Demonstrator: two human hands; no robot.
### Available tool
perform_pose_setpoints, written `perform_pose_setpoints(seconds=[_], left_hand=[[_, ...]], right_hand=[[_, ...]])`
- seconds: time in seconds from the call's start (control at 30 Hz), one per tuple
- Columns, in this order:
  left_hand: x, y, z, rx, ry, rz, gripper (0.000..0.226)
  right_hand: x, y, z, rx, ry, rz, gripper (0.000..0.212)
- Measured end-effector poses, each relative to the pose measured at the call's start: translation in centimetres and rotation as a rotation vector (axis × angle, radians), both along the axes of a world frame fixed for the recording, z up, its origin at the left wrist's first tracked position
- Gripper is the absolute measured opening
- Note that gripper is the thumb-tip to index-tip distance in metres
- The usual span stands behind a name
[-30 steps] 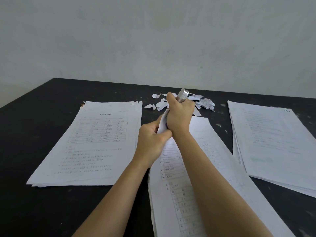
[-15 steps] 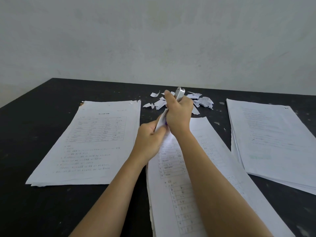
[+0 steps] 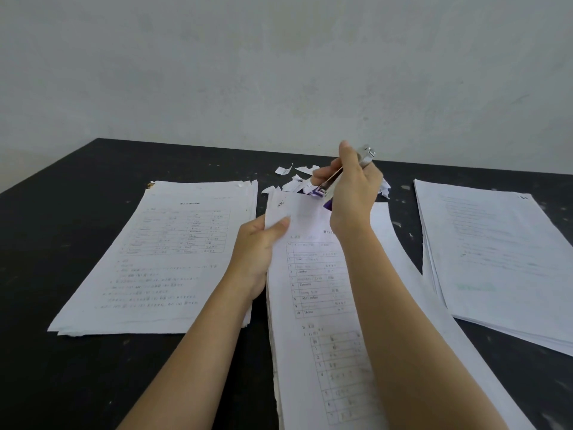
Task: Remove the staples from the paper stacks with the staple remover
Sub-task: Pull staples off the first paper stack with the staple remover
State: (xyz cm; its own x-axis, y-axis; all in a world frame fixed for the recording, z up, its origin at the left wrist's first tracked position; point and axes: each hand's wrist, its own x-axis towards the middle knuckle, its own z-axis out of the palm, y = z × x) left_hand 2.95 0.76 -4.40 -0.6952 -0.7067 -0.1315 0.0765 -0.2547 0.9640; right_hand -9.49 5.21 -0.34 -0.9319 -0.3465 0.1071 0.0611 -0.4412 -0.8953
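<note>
The right hand [image 3: 353, 193], closed round the staple remover [image 3: 331, 180], has been lifted off the middle stack [image 3: 322, 290], whose top corner was bunched between both hands 1 s ago. The corner is now pinched flat by the left hand [image 3: 259, 246], w/ the stack on the desk [image 3: 62, 231]. That staple is prob. out, though it can't be seen.

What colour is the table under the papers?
The table is black with small pale specks, seen in the head view.

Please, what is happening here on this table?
A person is removing staples from papers. The left hand pinches the upper left edge of the middle paper stack, and the right hand holds the staple remover at its top edge. A left stack and a right stack lie beside it on the table, with torn scraps behind.
</note>
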Motion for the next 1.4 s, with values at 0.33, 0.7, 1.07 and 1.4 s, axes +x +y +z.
perform_pose_setpoints(seconds=[0.33,0.7,1.07,1.4], left_hand=[[0.2,0.2,0.2,0.051,0.085,-0.025,0.017],[1.8,1.6,1.7,-0.093,0.228,-0.022,0.02],[2.6,1.9,2.5,-0.088,0.269,-0.009,0.018],[2.2,3.2,1.6,-0.136,0.271,-0.002,0.028]], right_hand=[[-0.4,2.1,1.8,0.535,0.345,0.082,0.019],[0.8,6.7,4.0,0.707,0.648,0.257,0.018],[2.6,6.4,3.9,0.568,0.707,0.125,0.015],[2.6,9.5,3.3,0.539,0.562,0.238,0.019]])
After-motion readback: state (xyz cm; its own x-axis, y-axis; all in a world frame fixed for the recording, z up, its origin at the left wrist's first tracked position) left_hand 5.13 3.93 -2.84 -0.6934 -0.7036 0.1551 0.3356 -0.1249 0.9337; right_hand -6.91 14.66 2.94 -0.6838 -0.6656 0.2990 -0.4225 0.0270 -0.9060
